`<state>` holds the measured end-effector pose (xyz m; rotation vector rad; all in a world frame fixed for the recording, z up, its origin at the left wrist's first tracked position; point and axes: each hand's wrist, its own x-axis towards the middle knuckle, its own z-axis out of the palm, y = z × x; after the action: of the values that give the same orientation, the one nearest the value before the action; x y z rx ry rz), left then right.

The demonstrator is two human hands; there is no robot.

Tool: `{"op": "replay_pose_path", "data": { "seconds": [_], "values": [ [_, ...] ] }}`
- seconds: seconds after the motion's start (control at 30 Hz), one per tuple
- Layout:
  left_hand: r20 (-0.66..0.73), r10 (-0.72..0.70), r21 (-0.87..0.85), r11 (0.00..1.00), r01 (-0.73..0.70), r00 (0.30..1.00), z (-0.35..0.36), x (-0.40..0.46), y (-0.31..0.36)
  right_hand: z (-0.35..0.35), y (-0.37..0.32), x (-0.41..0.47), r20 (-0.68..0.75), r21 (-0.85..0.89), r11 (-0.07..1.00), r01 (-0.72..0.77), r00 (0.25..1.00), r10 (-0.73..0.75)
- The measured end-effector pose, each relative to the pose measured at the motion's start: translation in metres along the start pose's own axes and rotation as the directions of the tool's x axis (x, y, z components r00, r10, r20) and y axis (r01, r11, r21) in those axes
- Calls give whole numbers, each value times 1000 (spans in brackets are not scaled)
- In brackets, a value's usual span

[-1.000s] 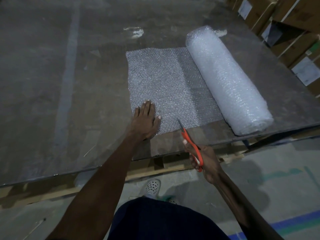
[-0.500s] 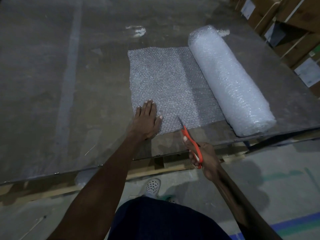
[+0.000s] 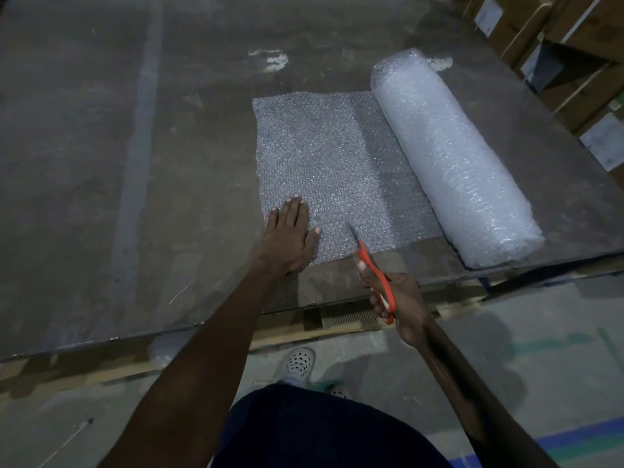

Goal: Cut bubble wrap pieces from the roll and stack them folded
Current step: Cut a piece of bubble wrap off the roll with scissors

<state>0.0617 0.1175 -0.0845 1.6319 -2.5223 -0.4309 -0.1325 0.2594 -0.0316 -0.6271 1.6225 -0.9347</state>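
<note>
Scissors (image 3: 373, 268), orange handles, in rt hand (image 3: 401, 307); lt hand (image 3: 290, 239) flat on bubbly sheet (image 3: 324, 163).

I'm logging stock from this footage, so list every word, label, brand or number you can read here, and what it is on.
No text can be read in this view.
White labels on the cardboard boxes at the upper right: print too small and blurred to read.
Bubble wrap roll, unrolled sheet, orange-handled scissors, table: no visible text.

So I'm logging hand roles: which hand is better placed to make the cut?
Right. The right hand grips the scissors, blades at the sheet's near edge; the left hand lies flat on it.
</note>
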Motion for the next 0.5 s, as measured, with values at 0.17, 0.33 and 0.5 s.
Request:
{"op": "replay_pose_path", "data": {
  "seconds": [0.17,0.33,0.5],
  "values": [
    [-9,13,8,1000,-13,1000,1,-1,-1,1,-11,1,1,-3,1000,10,1000,-10],
    [-1,10,4,1000,-10,1000,1,0,0,2,-18,2,11,-38,998,42,999,-42],
    [-53,21,-28,999,-23,998,0,7,-4,1,-11,3,-5,-14,1000,-1,1000,1]
  ]
}}
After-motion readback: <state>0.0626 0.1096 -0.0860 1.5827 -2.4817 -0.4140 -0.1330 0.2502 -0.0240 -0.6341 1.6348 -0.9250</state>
